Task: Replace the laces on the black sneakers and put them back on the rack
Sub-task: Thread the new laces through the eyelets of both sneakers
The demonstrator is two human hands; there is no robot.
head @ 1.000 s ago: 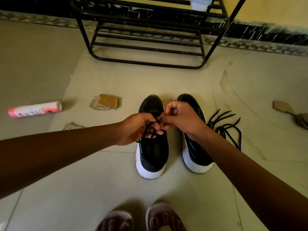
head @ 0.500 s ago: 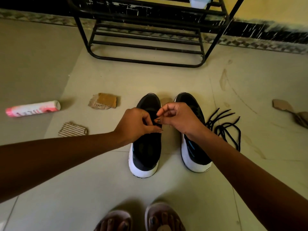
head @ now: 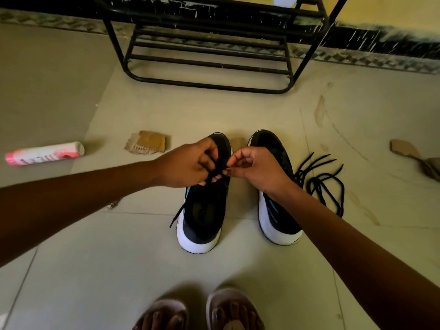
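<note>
The thin black lace [head: 217, 172] is being worked over the left black white-soled sneaker [head: 202, 217], standing on the pale tiled floor [head: 119, 270] just beside the right black white-soled sneaker [head: 276, 225]. The left hand [head: 188, 165] and right hand [head: 258, 169] are each holding it in a narrow pinching grip, nearer the toe than a second ago, and a lace tail [head: 177, 214] is newly trailing off the shoe's side. Lacing is probably advancing; the black metal rack [head: 209, 85] is waiting beyond.

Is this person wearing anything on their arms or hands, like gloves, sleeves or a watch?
No. Both forearms are bare: no sleeves, gloves, watch or bracelet. The left hand and right hand show no rings I can see. The right thumbnail looks dark, perhaps polished.
</note>
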